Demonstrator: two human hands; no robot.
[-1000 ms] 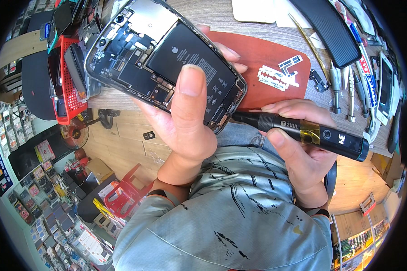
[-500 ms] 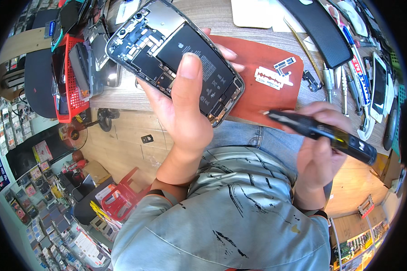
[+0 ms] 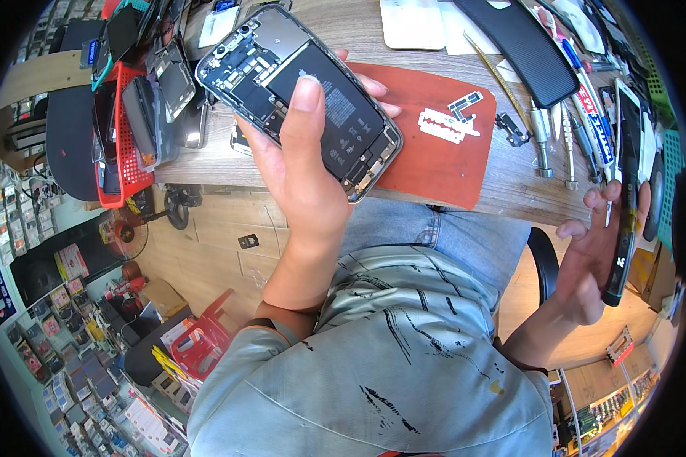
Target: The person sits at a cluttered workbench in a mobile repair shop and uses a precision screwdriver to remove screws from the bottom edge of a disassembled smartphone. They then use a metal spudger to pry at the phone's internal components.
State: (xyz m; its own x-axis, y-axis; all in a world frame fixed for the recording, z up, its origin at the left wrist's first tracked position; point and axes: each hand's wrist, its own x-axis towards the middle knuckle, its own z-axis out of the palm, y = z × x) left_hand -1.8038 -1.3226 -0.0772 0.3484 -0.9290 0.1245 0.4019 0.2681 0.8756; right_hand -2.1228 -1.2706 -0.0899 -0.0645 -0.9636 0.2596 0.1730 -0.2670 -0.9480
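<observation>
My left hand (image 3: pixel 305 175) grips an opened smartphone (image 3: pixel 358 133), its battery and inner boards showing, with the thumb across its face and fingertips behind. At the desk's right edge, my right hand (image 3: pixel 583 270) holds a long black pen-like tool (image 3: pixel 620 266) nearly upright between partly spread fingers, beside a row of screwdrivers and pens (image 3: pixel 541 152). Under and right of the phone lies a red mat (image 3: pixel 442 175), bearing a razor blade on white paper (image 3: pixel 443 126) and a small metal bracket (image 3: pixel 465 105). A small dark part (image 3: pixel 511 129) lies just right of the mat.
A red basket (image 3: pixel 133 183) holding phones and parts sits at the desk's left (image 3: pixel 198 167). A black textured pad (image 3: pixel 511 46), white cards (image 3: pixel 411 23) and gold tweezers (image 3: pixel 488 65) lie at the back. A green basket (image 3: pixel 667 190) stands far right. A red stool (image 3: pixel 198 343) is below.
My right hand has pulled the black tool away from the phone's lower edge, moved it right and turned it upright. My left hand and the phone have shifted slightly up and right.
</observation>
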